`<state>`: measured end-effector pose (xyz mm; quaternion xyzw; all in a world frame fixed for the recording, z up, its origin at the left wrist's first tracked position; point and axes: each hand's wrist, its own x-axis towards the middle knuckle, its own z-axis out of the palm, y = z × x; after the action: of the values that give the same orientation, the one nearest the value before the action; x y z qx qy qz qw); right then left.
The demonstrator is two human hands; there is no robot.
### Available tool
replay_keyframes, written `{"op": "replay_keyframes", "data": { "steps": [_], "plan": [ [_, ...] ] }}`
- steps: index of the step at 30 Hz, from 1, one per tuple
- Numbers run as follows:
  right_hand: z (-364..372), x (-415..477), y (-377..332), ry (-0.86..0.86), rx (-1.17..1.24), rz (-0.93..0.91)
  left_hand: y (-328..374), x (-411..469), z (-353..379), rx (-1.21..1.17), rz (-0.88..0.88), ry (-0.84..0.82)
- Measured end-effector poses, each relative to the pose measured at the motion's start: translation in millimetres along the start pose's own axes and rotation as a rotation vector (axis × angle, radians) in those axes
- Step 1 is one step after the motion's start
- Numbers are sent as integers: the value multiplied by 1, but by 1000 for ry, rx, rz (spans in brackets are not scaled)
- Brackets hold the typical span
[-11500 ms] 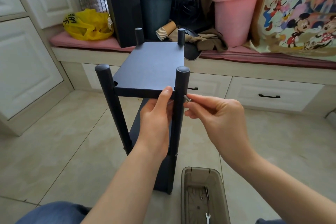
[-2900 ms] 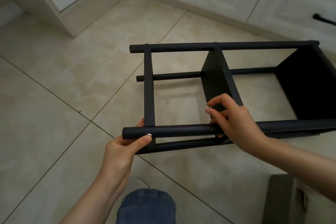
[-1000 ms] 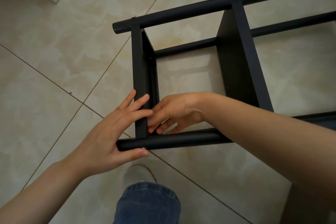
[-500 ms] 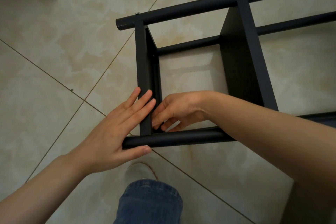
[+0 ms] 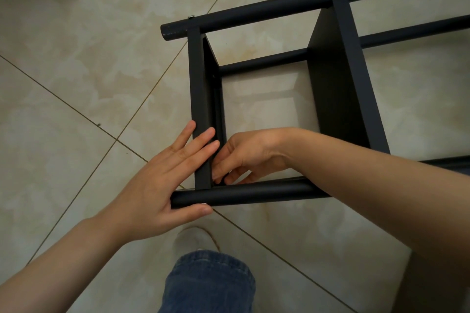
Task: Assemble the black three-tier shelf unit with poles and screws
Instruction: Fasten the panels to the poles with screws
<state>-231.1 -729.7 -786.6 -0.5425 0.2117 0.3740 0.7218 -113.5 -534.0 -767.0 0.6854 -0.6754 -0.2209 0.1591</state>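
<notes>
The black shelf unit (image 5: 264, 60) was laid on its side on the tiled floor (image 5: 76, 58), just ahead of a denim-clad knee (image 5: 208, 284). At the left, the left hand (image 5: 162, 180) was spread flat: its straight fingers were pressed across the edge of the end board (image 5: 201, 99), and the thumb was set under the tip of the near pole (image 5: 254, 192). Just right of that board, the right hand (image 5: 249, 157) was tucked inside the bay, its fingers curled into the corner where board and pole met. Whether a screw was pinched there could not be told, since the fingertips were hidden. Further right, the middle board (image 5: 340, 114) was seen fixed between the poles, and a screw head (image 5: 190, 17) was visible on the far pole (image 5: 254, 12).

It was judged that the joint could slip out of line if the left hand's pressure were eased, so that a screw might be cross-threaded or dropped onto the floor. No brand, label or writing could be read.
</notes>
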Motion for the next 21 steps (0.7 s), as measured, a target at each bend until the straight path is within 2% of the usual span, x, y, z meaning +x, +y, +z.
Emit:
{"op": "replay_keyframes", "data": {
  "steps": [15,21],
  "plan": [
    [-1,0,-8,-69,-48,44,1,0,3,-37,-2,30],
    [1,-2,-5,-47,-21,-14,3,0,3,-39,-2,29]
  ]
}}
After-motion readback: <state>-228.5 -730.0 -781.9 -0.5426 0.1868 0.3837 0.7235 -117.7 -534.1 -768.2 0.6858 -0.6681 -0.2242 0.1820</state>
